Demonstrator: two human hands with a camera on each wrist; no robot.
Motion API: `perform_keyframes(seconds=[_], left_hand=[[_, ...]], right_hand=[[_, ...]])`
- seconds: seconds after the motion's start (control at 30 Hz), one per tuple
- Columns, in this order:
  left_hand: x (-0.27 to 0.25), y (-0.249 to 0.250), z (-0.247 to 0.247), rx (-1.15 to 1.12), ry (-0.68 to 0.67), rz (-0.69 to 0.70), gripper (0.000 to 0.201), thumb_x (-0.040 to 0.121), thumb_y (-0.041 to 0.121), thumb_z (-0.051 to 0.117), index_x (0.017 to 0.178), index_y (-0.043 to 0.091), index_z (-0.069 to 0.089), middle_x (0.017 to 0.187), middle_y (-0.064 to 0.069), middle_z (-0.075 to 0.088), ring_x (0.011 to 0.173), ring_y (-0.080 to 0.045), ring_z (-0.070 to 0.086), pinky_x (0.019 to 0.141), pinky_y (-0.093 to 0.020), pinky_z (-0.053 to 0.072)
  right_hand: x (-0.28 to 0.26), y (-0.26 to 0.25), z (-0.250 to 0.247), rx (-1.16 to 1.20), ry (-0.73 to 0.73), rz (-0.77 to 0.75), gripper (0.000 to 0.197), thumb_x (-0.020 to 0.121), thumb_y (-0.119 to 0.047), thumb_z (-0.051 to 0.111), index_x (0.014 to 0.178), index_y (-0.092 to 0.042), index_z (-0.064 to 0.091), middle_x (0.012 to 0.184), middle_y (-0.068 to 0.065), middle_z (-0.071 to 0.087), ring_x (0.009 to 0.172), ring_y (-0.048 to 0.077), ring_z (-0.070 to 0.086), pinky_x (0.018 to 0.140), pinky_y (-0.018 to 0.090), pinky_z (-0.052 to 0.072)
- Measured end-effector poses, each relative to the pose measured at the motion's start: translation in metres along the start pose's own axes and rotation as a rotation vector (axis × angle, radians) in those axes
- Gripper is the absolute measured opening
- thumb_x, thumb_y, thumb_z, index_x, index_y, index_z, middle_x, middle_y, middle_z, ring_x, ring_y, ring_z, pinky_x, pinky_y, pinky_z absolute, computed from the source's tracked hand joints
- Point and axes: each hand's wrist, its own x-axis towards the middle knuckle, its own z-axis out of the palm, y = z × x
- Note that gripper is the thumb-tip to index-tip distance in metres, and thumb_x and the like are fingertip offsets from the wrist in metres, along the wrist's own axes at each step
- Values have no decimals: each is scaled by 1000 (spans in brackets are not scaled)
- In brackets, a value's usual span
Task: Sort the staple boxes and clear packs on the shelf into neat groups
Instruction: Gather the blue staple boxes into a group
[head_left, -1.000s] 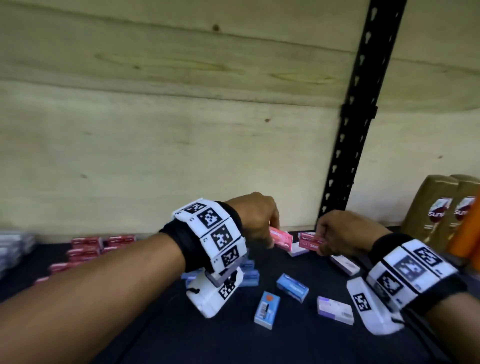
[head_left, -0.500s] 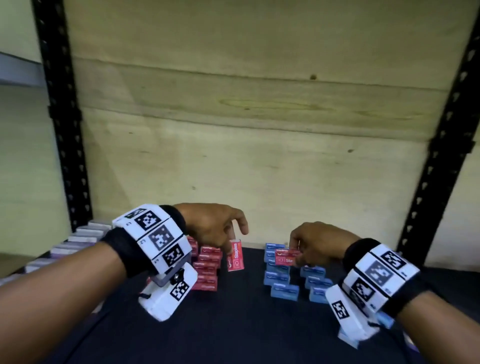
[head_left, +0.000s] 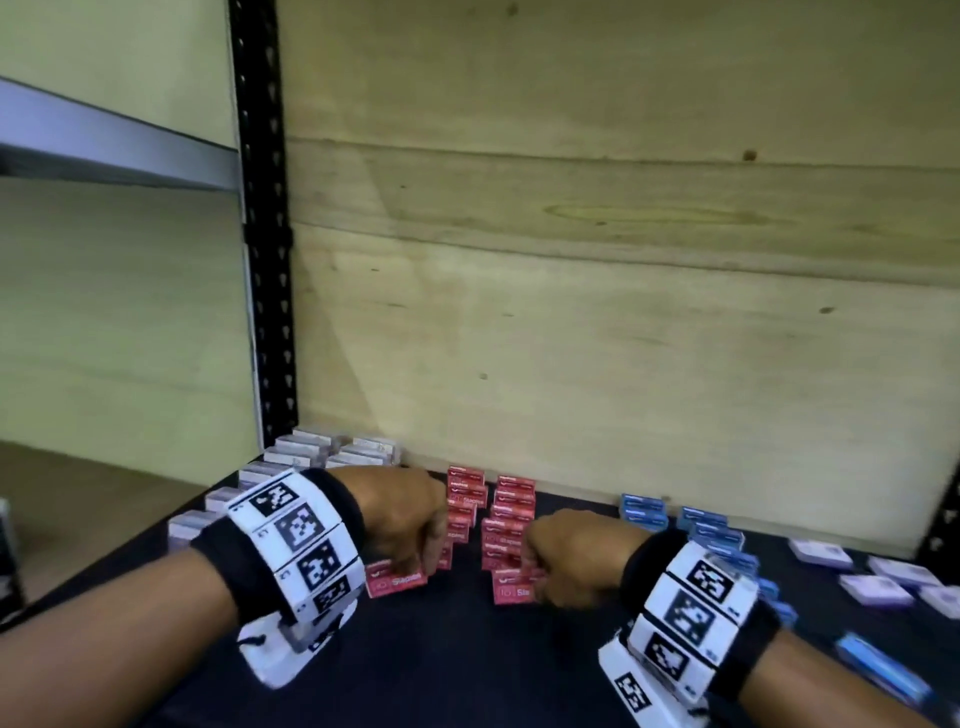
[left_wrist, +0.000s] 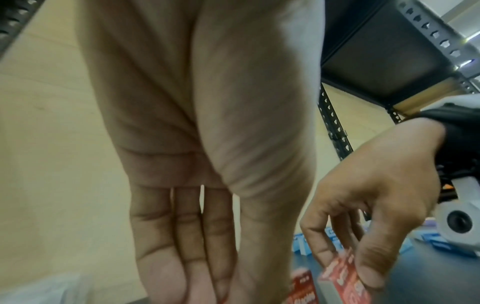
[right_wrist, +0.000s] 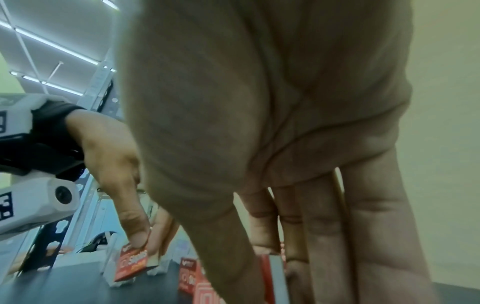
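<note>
— So, which step is this?

— Placing red boxes, I'd say. The left hand pinches a red staple box, thumb on one face and fingers behind, as the right wrist view shows. That box sits at the near end of the left red row, at about 6 o'clock from it, low over the dark shelf; whether it touches down I cannot tell.

— And the other hand?

— The right hand is clamped on a second red staple box at the near end of the right red row. Its grip is thumb against fingers too, seen from the left wrist.

— Where are the other groups?

— Blue staple boxes run in rows at 3 o'clock of the reds. Clear packs stand lined up at 10 o'clock by the black upright. Pale lilac boxes lie loose at the far right, with a stray blue box nearer the front edge.

— What does the next move need?

— Likely each box squared against the last one in its row, faces flush, then fingers spread and lifted straight up so nothing tips. These rows look upright and narrow, so a sideways nudge could topple neighbours. After that, the loose pieces at the right remain to be sorted.
</note>
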Motion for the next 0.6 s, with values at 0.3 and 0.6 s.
perform_keyframes(seconds=[0.3,0.6], left_hand=[[2,-6,21,11,-7,55,33,86,9,70,112,28,69,97,11,65,86,-7,59,79,-22,50],[-7,-19,33,30,40,171,47,88,5,64,123,37,61,128,10,58,110,-11,57,91,-26,47]], right_hand=[[0,-2,5,9,-46,11,21,92,-24,60,111,-16,65,113,4,65,98,23,62,76,30,46],[1,-3,1,-31,-34,-7,26,91,-35,65,110,-18,66,114,4,66,94,22,58,76,30,43]])
